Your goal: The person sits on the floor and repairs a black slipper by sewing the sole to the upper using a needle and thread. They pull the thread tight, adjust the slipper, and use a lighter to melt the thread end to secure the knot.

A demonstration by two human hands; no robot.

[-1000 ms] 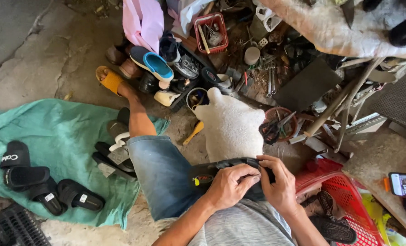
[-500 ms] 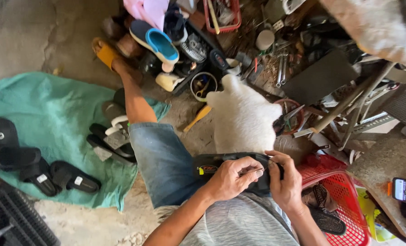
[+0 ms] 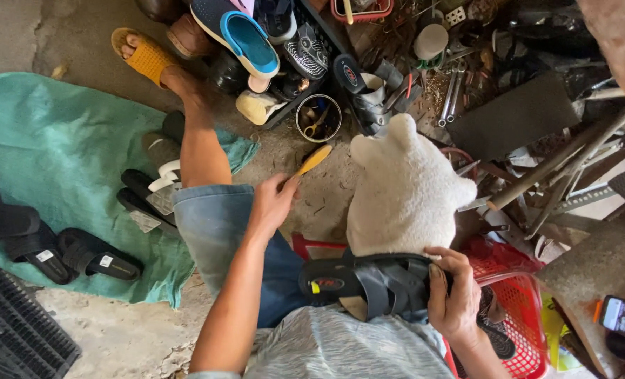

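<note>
Half a second ago both hands worked together on the black sandal (image 3: pixel 368 284); now apart, with the left hand (image 3: pixel 274 202) gone forward off it, arm stretched out, fingers closing on a yellow-handled tool (image 3: pixel 314 161). Right hand (image 3: pixel 456 298) clamped on the sandal's strap end, held across the lap below a white fluffy cloth (image 3: pixel 404 193)

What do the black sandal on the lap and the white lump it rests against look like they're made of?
Sandal: probably matte rubber or synthetic leather, with smooth, dull moulded straps; the right hand grips it. White lump: looks like fleece or plush, with a fuzzy, napped surface.
</note>
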